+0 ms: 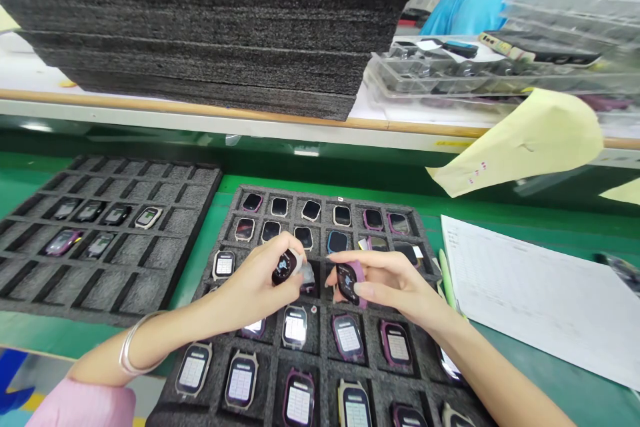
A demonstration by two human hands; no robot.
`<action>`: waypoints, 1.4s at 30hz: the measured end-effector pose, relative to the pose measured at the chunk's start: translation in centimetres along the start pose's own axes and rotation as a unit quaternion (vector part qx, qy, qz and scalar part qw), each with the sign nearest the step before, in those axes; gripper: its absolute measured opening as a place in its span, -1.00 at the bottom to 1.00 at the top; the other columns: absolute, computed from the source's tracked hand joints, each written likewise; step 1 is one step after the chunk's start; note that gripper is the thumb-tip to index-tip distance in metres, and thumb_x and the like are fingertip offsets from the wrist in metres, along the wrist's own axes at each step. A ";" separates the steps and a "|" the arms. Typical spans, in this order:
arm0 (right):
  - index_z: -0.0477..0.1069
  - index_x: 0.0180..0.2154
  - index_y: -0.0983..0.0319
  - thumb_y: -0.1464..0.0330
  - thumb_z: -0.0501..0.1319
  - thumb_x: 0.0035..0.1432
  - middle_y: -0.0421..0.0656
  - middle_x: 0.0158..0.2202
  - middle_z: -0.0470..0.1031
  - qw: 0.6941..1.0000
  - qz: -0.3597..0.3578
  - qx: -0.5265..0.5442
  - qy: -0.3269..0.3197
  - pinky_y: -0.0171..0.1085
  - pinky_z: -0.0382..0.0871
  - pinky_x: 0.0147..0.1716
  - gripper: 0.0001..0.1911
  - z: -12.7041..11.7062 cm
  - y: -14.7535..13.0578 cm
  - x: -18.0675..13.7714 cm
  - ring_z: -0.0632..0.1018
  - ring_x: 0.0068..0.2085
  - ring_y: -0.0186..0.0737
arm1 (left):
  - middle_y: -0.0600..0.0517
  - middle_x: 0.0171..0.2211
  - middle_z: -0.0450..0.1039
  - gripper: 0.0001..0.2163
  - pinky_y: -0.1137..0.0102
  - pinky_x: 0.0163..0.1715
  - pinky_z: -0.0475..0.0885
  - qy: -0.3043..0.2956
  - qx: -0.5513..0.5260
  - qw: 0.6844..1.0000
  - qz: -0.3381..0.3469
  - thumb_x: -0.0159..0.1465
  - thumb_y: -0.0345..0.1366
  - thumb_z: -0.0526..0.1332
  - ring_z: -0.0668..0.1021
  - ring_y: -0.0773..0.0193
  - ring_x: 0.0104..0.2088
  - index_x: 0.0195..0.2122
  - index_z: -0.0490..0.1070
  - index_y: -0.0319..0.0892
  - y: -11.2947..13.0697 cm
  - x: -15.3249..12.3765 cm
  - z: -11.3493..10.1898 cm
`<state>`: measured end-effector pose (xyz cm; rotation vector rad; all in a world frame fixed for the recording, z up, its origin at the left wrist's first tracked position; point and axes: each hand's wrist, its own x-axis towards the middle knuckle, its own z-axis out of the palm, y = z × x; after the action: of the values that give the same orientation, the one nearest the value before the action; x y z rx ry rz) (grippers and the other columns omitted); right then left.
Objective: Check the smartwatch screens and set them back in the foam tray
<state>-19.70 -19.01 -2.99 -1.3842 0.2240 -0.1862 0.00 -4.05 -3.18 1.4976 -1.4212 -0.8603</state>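
Purple watch (347, 282) in R hand (397, 280), pale watch (286, 267) in L hand (263, 273).

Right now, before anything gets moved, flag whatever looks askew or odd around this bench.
The yellow paper looks askew: it juts over the front edge of the shelf, curled, while the white sheet lies flat. The purple watch in the right hand shows no obvious damage.
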 end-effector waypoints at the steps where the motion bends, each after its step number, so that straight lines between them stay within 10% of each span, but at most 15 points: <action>1: 0.49 0.08 0.22 0.37 0.33 0.22 -0.04 -0.16 0.61 1.000 -0.007 0.003 -0.004 -0.36 0.42 -0.42 -0.62 -0.1 0.0 0.0 0.63 -0.26 -0.17 | 0.16 -0.31 0.28 -0.84 0.44 -0.28 0.21 -0.001 -0.001 1.000 0.000 0.25 -0.50 0.11 0.34 0.33 -0.32 -0.23 0.24 -0.09 0.2 -0.1 -0.1; 42: 0.48 0.10 0.16 0.43 0.33 0.24 -0.08 -0.15 0.60 0.999 -0.021 0.031 -0.016 -0.37 0.45 -0.29 -0.61 -0.4 0.0 -0.4 0.62 -0.21 -0.21 | 0.16 -0.33 0.29 -0.80 0.45 -0.31 0.22 0.018 0.032 0.999 0.029 0.21 -0.53 0.12 0.35 0.35 -0.34 -0.23 0.26 -0.08 0.6 -0.5 -0.7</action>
<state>-20.16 -19.29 -3.01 -1.3296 0.1613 -0.2034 0.32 -3.43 -2.37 1.5047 -1.4711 -0.7533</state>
